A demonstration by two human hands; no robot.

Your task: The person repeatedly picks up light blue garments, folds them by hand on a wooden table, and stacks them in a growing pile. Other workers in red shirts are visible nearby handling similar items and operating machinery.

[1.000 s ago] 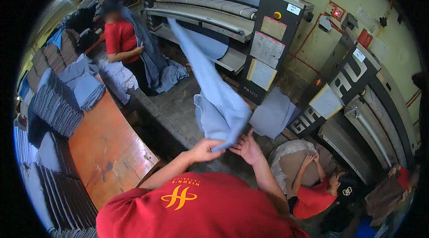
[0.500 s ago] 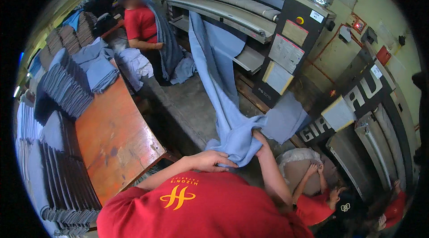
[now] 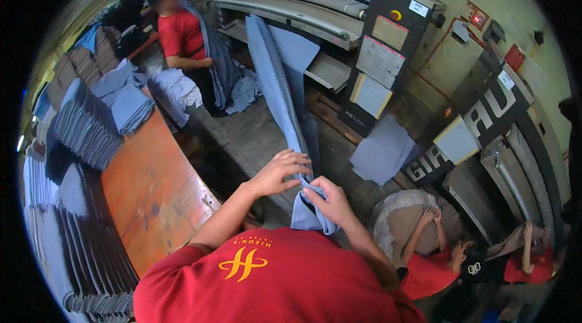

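Note:
A long blue-grey cloth [image 3: 280,89] hangs stretched from the ironing machine's front shelf [image 3: 330,68] down to my hands. My left hand [image 3: 280,171] grips its edge from the left, fingers curled over the fabric. Just below and to the right, my right hand [image 3: 327,202] pinches the same cloth, with the loose end bunched under it. Both forearms rise from my red shirt at the bottom of the picture.
An orange-brown table [image 3: 151,183] stands on my left, with stacks of folded grey-blue cloths [image 3: 85,135] along it. A person in a red shirt [image 3: 182,35] handles cloth at the far end. A crouching person in red [image 3: 424,262] works at a sack [image 3: 403,220] to my right.
The cloth was bunched in a heap over my hands; now it is drawn out long and narrow. My hands have shifted along it and come closer together.

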